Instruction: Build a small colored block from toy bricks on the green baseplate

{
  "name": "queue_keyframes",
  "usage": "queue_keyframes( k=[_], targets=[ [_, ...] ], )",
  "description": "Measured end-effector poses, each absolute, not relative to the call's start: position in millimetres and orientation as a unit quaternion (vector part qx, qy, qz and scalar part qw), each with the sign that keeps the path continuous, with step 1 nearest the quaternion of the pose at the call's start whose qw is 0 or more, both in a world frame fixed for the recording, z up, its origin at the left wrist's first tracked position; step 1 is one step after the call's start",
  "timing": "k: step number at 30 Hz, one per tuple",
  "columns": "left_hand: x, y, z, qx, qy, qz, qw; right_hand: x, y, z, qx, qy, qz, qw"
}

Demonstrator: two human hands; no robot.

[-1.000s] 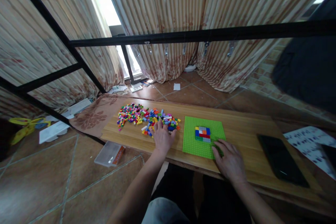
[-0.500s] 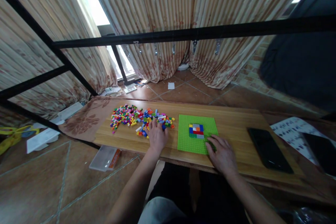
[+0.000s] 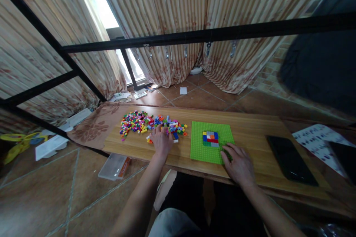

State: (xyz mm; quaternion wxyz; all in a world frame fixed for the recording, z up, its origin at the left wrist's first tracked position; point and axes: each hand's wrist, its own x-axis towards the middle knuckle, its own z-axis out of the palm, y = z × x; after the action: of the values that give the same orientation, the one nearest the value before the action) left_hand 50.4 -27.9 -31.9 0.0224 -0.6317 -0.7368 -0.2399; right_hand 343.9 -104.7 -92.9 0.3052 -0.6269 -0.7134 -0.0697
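A pile of small coloured bricks point(image 3: 144, 124) lies on the wooden table point(image 3: 250, 133), left of a green baseplate point(image 3: 200, 148). A small block of joined bricks point(image 3: 210, 138) in blue, grey, red and green sits on the plate's middle. My left hand point(image 3: 160, 141) rests palm down on the near edge of the pile, its fingers spread among the bricks. At the plate's near right corner lies my right hand point(image 3: 238, 163), fingers flat on the corner.
A black tablet point(image 3: 290, 160) lies on the table's right part. Printed paper point(image 3: 319, 140) sits at the far right. A patterned cloth point(image 3: 91, 126) covers the table's left end. A clear plastic box point(image 3: 114, 166) lies on the tiled floor. Black metal bars cross above.
My left hand has shifted a little to the left along the near edge of the brick pile. My right hand stays on the plate's corner. The view has swung slightly.
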Motion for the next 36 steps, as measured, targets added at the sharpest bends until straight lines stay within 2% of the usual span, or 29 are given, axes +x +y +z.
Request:
queue_keyframes(
  k=[10,16,19,23,36],
  targets=[
    [57,-11,-36,-0.641,-0.740,-0.202,0.002,344,-104,-93,-0.624,-0.715,-0.074,0.306],
    [58,-18,-31,-0.662,-0.705,-0.255,0.012,343,-105,-92,-0.627,-0.711,-0.064,0.313],
    [76,-30,-29,-0.710,-0.643,-0.286,-0.036,342,-105,-91,-0.630,-0.708,-0.058,0.313],
    [114,-46,-34,-0.768,-0.575,-0.251,-0.127,342,-105,-89,-0.634,-0.704,-0.051,0.316],
    [168,-30,-42,-0.799,-0.508,-0.276,-0.164,342,-104,-89,-0.636,-0.702,-0.042,0.317]
  ],
)
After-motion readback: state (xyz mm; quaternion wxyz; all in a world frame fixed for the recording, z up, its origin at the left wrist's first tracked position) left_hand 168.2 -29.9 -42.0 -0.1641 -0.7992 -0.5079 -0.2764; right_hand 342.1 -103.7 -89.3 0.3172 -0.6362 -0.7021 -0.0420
